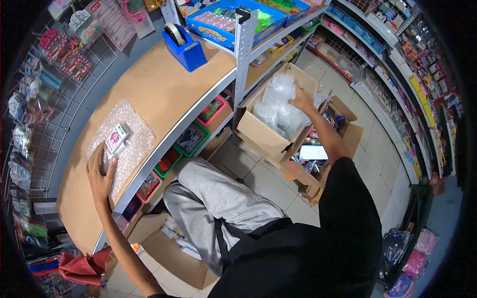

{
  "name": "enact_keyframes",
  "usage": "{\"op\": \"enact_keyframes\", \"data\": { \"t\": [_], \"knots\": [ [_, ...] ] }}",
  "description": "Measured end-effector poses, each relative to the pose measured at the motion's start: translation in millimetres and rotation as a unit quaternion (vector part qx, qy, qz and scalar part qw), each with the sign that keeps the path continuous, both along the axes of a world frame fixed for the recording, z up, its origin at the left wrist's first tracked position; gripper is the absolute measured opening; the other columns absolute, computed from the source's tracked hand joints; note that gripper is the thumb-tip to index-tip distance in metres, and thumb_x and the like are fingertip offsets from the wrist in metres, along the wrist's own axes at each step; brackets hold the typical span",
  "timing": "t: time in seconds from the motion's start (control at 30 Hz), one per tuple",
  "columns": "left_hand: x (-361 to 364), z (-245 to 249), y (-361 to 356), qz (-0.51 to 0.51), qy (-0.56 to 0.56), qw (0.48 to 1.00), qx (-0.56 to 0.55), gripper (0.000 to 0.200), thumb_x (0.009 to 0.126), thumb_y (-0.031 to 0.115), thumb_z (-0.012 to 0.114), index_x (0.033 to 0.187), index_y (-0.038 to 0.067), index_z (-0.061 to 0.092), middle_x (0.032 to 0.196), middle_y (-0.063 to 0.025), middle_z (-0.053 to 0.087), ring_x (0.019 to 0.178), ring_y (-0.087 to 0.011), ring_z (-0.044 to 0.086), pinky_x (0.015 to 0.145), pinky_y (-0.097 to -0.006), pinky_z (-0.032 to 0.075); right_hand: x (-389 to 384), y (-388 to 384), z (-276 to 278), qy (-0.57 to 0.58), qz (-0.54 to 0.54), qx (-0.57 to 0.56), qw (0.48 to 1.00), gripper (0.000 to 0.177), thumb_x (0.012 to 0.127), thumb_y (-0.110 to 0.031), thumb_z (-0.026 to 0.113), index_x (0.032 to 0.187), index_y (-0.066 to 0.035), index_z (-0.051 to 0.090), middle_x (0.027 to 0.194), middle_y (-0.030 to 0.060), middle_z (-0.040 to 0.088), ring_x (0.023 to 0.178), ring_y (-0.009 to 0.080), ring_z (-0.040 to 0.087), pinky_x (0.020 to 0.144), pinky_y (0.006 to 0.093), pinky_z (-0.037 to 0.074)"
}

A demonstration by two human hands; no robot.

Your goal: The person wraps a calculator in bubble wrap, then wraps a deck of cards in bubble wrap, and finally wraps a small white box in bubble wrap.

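Note:
On the counter, my left hand lies at the near edge of a bubble wrap sheet, fingers stretched and thumb apart. Its fingertips are right beside a small card box with a white and purple front, which sits on the sheet with another small pack under or behind it. To the right, my right hand grips crumpled bubble wrap that fills an open cardboard box. Some of its fingers are hidden against the plastic.
A blue tape dispenser stands at the counter's far end beside a metal shelf post. Below the counter are coloured baskets. A phone-like device with a white screen lies on goods in another carton. One more open carton is by my legs.

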State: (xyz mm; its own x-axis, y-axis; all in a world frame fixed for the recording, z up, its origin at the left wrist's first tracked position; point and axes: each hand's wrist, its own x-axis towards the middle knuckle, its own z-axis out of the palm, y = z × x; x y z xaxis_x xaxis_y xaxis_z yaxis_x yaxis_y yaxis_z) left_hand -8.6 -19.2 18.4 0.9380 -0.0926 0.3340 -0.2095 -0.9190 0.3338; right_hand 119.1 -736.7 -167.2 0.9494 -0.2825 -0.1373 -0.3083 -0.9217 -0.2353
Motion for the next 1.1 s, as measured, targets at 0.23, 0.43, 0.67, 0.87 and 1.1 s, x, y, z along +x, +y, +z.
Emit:
{"op": "enact_keyframes", "data": {
  "t": [0.23,0.43,0.67,0.87,1.1],
  "knots": [
    [5,0,-2,-0.020,0.000,0.999,-0.032,0.054,0.087,0.022,0.072,0.136,0.005,0.058,0.136,-0.0156,0.060,0.127,-0.0330,0.053,0.112,-0.0441,0.036,-13,40,-31,0.051,0.017,-0.031,0.998,0.115,0.071,-0.056,0.080,0.154,-0.003,0.021,0.145,0.0304,0.043,0.132,0.0454,0.046,0.107,0.0545,0.039],
    [-1,7,-5,0.010,-0.004,1.000,0.017,0.052,0.084,0.022,0.073,0.131,0.006,0.061,0.133,-0.0157,0.062,0.125,-0.0331,0.055,0.110,-0.0443,0.035,-14,34,-15,0.096,0.049,-0.027,0.994,0.124,0.073,-0.066,0.075,0.157,0.000,0.012,0.155,0.0349,0.027,0.144,0.0466,0.029,0.119,0.0514,0.023],
    [-1,5,0,-0.041,-0.054,0.998,0.000,0.043,0.084,0.025,0.073,0.121,0.007,0.063,0.128,-0.0121,0.064,0.124,-0.0324,0.054,0.112,-0.0484,0.030,-72,224,221,-0.180,0.390,0.234,0.873,0.041,0.089,-0.024,0.072,0.121,0.000,0.064,0.117,0.0195,0.067,0.108,0.0325,0.065,0.095,0.0406,0.050],
    [-1,-1,3,-0.029,-0.039,0.999,-0.016,0.052,0.086,0.040,0.070,0.131,0.017,0.061,0.130,-0.0108,0.064,0.126,-0.0300,0.054,0.113,-0.0557,0.024,-41,415,254,-0.208,0.641,0.279,0.685,0.043,0.081,-0.025,0.077,0.118,-0.005,0.066,0.118,0.0147,0.065,0.115,0.0353,0.058,0.102,0.0402,0.045],
    [-7,2,6,-0.010,-0.051,0.998,-0.034,0.056,0.084,0.043,0.072,0.131,0.015,0.059,0.125,-0.0099,0.065,0.124,-0.0305,0.055,0.113,-0.0604,0.024,41,504,212,-0.065,0.722,0.266,0.636,0.058,0.073,-0.031,0.085,0.122,-0.006,0.066,0.119,0.0117,0.066,0.117,0.0292,0.058,0.101,0.0387,0.045]
  ]
}}
